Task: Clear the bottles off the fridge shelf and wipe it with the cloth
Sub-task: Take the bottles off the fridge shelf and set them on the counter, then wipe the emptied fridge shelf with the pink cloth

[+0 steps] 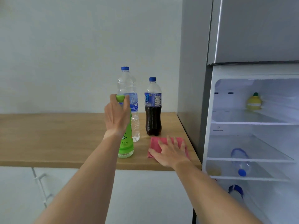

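Three bottles stand on the wooden counter [48,136]: a green tea bottle [126,146] at the front, a tall clear water bottle [129,88] behind it, and a dark cola bottle [152,113] to the right. My left hand [117,115] is wrapped around the neck of the green bottle, just below its green cap. My right hand [171,152] lies flat, fingers spread, on the pink cloth [156,143] near the counter's right end. The fridge [252,126] stands open on the right, and its middle glass shelf [249,147] is bare.
Inside the fridge, a yellow lemon-shaped container [254,102] sits on the top shelf and a water bottle [241,162] lies on a lower shelf. Another blue-capped bottle [235,191] sits below that. White cabinet doors [40,191] are under the counter.
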Tool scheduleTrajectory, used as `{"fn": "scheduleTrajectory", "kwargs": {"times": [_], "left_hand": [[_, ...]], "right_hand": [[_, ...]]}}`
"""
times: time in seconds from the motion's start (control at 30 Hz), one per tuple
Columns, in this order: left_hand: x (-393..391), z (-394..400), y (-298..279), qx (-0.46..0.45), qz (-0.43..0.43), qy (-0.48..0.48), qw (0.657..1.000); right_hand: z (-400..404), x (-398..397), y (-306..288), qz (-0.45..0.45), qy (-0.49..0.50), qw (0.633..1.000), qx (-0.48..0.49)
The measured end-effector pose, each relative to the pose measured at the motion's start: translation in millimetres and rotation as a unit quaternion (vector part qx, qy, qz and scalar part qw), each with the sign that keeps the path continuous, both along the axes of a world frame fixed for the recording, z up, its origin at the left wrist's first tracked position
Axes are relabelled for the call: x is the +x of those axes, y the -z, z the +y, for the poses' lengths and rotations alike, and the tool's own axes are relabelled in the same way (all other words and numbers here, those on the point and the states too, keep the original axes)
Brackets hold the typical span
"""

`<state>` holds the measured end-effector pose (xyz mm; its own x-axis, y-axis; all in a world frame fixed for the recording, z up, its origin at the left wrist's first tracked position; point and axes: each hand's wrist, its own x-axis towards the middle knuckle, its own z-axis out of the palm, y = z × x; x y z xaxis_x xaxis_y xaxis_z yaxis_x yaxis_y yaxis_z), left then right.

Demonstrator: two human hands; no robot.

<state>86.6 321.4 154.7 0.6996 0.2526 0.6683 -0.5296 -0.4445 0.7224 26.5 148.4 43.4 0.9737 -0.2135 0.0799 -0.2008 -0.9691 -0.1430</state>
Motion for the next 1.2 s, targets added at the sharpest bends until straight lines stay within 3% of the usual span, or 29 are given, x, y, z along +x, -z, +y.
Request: {"fn": "scheduleTrajectory", "kwargs": {"times": [0.13,0.3,0.63,0.9,1.2], "left_hand": [[9.3,-0.2,15.1,0.015,-0.038,-0.010,0.999],[4.3,-0.5,28.0,0.042,-0.022,0.036,0.998],[-49.8,15.5,71.0,0.111,0.008,-0.096,0.989],[-107.8,-19.2,107.6,0.190,0.014,-0.002,0.982],[-155.9,-121.2,119.8,0.265,-0.040,0.167,0.949]], "right_hand": [[-5.3,9.4,-5.7,0.066,0.027,0.997,0.022],[-11.2,16.0,-3.4,0.085,0.011,0.996,0.011],[-10.9,-22.2,1.9,0.002,-0.052,0.998,0.028],[-21.3,-96.9,-7.0,-0.053,-0.047,0.991,0.115],[-106.9,-170.1,8.9,-0.113,0.008,0.991,0.065]]}}
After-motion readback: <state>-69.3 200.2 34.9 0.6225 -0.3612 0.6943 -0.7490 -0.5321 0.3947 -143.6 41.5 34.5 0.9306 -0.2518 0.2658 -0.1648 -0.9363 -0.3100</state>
